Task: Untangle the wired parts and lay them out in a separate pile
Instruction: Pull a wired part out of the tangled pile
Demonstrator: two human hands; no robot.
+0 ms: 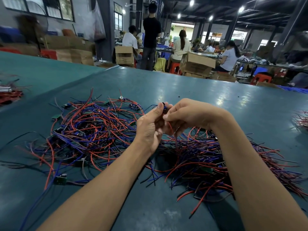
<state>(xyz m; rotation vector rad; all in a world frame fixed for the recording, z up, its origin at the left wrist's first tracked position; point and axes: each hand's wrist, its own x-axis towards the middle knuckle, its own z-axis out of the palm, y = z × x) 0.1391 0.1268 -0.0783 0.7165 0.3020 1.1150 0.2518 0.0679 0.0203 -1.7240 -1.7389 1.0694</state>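
Together left hand (150,125), right hand (186,114) pinch wired part (164,108)

Both bare hands met, raised.
The left hand (150,125) and right hand (188,114) pinched fingertips together, forearms converging.

the hall is dim, lit by round ceiling lamps (241,9) and by pale daylight from a far doorway (182,31) and the windows (50,7) at upper left. the lamps leave soft white glare patches on the glossy teal counter (166,90). the forearms cast faint, diffuse shadows on the counter. wide-angle distortion bows the counter edges and stretches the corners. the left background is smeared with motion blur; the hands (166,120) are fairly sharp.
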